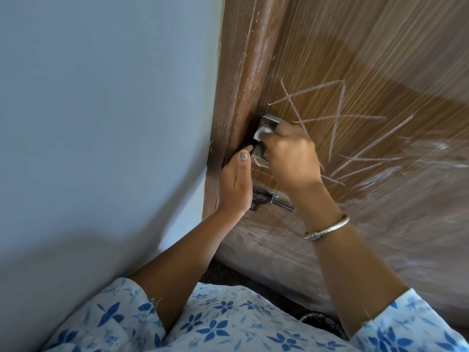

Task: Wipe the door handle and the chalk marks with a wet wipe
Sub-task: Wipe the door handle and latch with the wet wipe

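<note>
A metal door handle plate [271,121] sits at the left edge of a brown wooden door [368,59]. My right hand [291,158] covers most of the handle and is shut on a white wet wipe [261,133], pressed against the metal. My left hand [234,184] rests flat on the door's edge just left of the handle, thumb up, holding nothing. White chalk marks [340,123] cross the door in straight lines right of the handle, with smeared chalk [418,158] farther right.
A dark sliding bolt [269,200] is fixed to the door under the handle. A brown door frame [243,72] borders a pale blue wall [101,123] on the left. A dark object [322,323] lies on the floor below.
</note>
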The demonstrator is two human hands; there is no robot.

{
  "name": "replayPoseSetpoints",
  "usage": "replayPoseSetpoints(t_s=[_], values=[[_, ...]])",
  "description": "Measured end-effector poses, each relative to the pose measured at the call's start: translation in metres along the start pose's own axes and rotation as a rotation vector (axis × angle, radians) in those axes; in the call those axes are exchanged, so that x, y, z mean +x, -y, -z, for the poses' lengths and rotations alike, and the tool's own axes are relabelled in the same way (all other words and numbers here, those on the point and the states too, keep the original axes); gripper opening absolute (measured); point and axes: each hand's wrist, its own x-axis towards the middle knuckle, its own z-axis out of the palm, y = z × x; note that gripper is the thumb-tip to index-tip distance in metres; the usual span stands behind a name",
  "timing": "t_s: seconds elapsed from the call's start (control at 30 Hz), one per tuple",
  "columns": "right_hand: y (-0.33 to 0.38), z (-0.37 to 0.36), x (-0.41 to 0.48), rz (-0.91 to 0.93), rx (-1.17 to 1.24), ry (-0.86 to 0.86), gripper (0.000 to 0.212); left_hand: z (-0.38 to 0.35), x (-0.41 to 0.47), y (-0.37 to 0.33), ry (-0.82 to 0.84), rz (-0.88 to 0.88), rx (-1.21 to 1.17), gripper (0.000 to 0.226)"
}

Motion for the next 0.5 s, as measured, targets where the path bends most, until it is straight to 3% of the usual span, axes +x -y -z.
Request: replayPoseSetpoints(t_s=[0.07,0.13,0.37,0.5], values=[[0.001,-0.003,0.0,-0.042,-0.027,0.132,0.022,0.0,0.0,0.0,-0.002,0.006,-0.005,0.058],[-0.004,-0.003,0.0,-0.082,-0.04,0.147,0.023,0.0,0.0,0.0,-0.013,0.014,0.005,0.059],[-0.011,0.012,0.005,-0.072,0.082,-0.085,0.015,-0.001,0.0,0.002,-0.017,0.031,0.019,0.06],[-0.006,0.002,0.0,-0.018,0.016,0.072,0.018,-0.002,0.001,0.001,-0.028,0.044,-0.014,0.07]])
